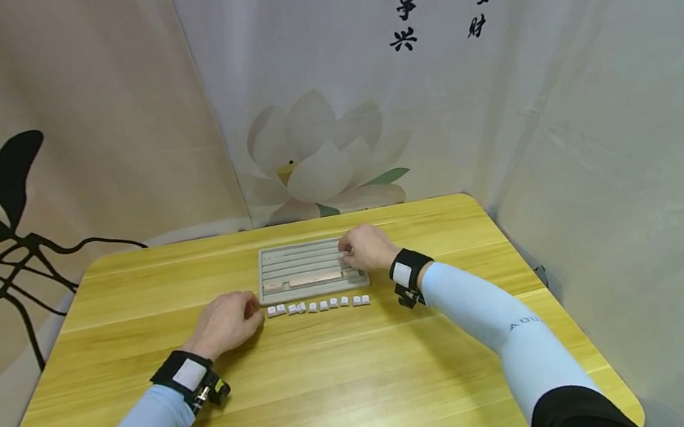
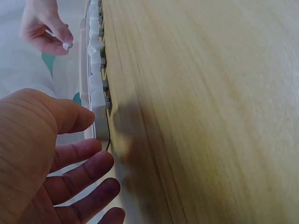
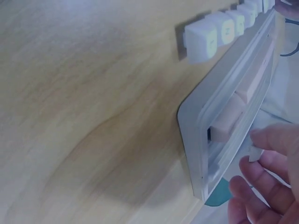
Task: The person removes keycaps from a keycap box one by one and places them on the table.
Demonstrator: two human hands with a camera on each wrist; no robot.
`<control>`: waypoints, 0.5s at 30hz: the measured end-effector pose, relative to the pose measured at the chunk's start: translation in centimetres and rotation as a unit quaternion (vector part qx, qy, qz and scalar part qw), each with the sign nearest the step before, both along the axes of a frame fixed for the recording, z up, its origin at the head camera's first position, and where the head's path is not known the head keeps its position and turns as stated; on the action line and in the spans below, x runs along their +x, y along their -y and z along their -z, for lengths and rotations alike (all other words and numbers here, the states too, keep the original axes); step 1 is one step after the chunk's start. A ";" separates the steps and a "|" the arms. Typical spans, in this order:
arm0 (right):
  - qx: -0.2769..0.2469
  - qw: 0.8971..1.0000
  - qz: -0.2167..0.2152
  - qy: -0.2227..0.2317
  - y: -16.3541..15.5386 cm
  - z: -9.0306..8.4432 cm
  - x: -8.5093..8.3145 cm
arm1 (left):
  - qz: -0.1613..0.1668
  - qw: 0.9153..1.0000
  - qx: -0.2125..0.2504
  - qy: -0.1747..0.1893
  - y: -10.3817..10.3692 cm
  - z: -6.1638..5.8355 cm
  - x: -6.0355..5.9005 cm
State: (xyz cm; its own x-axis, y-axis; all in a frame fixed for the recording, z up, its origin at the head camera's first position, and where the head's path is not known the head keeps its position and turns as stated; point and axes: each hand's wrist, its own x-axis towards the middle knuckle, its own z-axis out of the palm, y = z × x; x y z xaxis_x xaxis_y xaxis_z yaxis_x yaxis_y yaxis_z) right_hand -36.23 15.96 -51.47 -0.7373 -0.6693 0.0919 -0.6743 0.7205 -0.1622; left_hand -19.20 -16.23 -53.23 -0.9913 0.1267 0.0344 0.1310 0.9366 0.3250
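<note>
A pale grey keycap tray (image 1: 263,274) with ridged rows lies toward the far side of the table. Along its near edge runs a row of several small white keycaps (image 1: 324,306). My right hand (image 1: 369,248) is over the tray's right end and pinches one white keycap (image 3: 255,153) between thumb and fingertip. Beside the left end of the row, my left hand (image 1: 225,325) holds nothing, its fingers loosely bent and apart in the left wrist view. A long pinkish keycap (image 1: 315,278) lies in the tray's nearest row, with a shorter pinkish keycap (image 3: 229,119) at its end.
Everything stands on a yellow wood-grain table (image 1: 343,392). A pale curtain (image 1: 318,60) with a printed lotus and dark lettering hangs behind the far edge. Black straps (image 1: 409,268) with small cameras circle both wrists.
</note>
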 end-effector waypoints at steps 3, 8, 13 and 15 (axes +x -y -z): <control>-0.010 1.000 -0.011 -0.006 -0.3 0.0 0.1 | -0.001 1.000 -0.001 -0.001 0.0 0.1 -0.1; -0.020 0.999 -0.023 -0.010 -0.6 -0.2 0.3 | 0.002 1.000 -0.001 -0.003 -0.1 0.1 -0.1; -0.022 0.999 -0.031 -0.011 -0.8 -0.5 0.6 | 0.002 1.000 0.002 -0.002 -0.1 0.0 -0.1; -0.021 0.999 -0.032 -0.011 -0.9 -0.6 0.6 | 0.001 1.000 0.003 -0.003 -0.1 0.0 -0.1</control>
